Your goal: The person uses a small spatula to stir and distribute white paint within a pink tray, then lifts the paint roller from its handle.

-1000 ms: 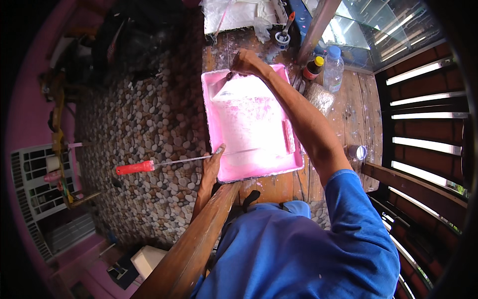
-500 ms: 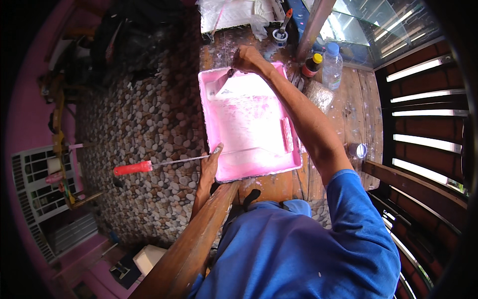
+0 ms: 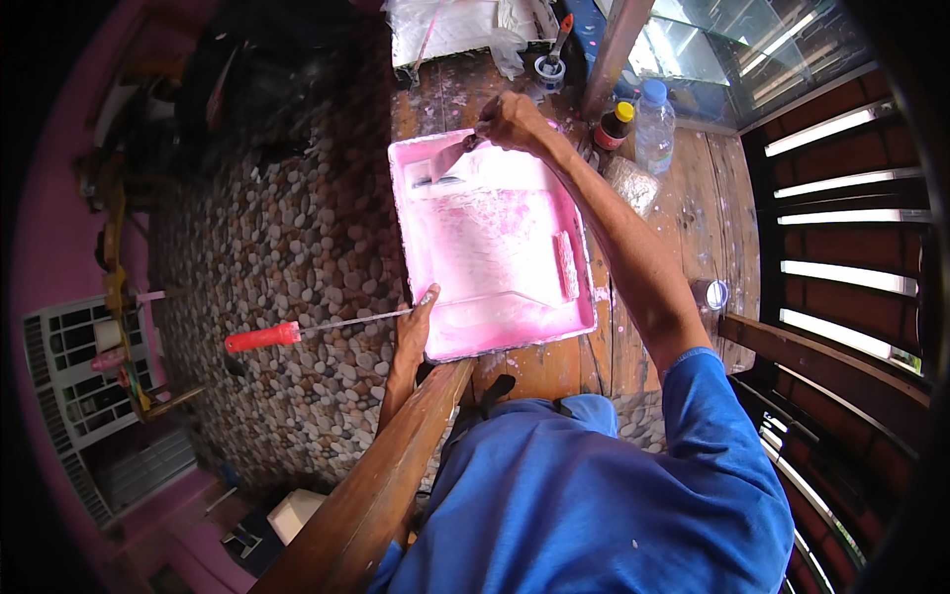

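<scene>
A red-handled tool (image 3: 262, 337) lies on the pebble floor (image 3: 287, 238), its thin metal shaft reaching the left hand (image 3: 414, 332), whose grip rests narrow on the near left corner of the pink paint tray (image 3: 450, 342). The tray sits on wooden planks (image 3: 693, 213), a roller (image 3: 567, 265) lying along its right side. At its far edge the right hand (image 3: 510, 121) is closed around a scraper (image 3: 447, 160) pressed into the paint, with a dark bottle (image 3: 614, 124) and a clear bottle (image 3: 654, 127) just beyond.

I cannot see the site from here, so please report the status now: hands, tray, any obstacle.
Right hand grips a scraper in the far end of the pink paint tray. Left hand steadies the near left corner. Roller lies inside at right; nothing blocks the scraper.
</scene>
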Available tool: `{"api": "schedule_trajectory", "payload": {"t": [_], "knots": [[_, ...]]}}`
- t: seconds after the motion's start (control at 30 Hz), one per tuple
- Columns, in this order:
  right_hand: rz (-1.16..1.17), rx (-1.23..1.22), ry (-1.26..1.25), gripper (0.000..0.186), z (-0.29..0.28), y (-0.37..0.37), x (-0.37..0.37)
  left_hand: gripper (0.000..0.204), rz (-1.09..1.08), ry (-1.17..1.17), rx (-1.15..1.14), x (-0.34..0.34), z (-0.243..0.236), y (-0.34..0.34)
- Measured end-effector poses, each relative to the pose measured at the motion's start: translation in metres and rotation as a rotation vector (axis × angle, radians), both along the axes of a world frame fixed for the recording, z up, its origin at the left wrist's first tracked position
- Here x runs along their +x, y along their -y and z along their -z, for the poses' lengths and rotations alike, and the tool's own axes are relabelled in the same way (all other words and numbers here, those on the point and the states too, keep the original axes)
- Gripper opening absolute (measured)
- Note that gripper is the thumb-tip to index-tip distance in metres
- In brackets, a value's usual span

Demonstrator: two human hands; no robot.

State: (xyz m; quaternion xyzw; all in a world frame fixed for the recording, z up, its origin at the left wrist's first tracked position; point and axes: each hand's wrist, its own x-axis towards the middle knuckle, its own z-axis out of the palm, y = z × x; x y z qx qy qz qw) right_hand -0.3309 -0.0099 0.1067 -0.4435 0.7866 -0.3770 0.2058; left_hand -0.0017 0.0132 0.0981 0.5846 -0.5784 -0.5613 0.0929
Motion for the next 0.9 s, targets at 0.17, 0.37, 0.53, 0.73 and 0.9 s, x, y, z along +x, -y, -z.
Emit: {"api": "schedule_trajectory", "payload": {"t": [0.17,0.37,0.53,0.73,0.9], "knots": [[-0.007,0.055,0.081,0.019,0.014,0.017,0.01,0.05,0.033,-0.071,0.014,-0.005,-0.004,-0.001],[0.069,0.047,-0.112,0.019,0.028,-0.013,-0.031,0.061,-0.005,0.027,0.018,0.007,0.022,0.006],[-0.092,0.062,-0.115,0.019,0.013,-0.012,-0.025,0.063,-0.002,-0.008,0.042,0.005,0.016,0.004],[-0.009,0.08,0.121,0.021,0.022,0.004,0.011,0.056,0.046,-0.047,-0.006,-0.005,0.004,0.001],[0.069,0.083,0.134,0.026,0.022,-0.027,0.002,0.054,0.038,-0.092,-0.039,0.005,0.012,0.003]]}}
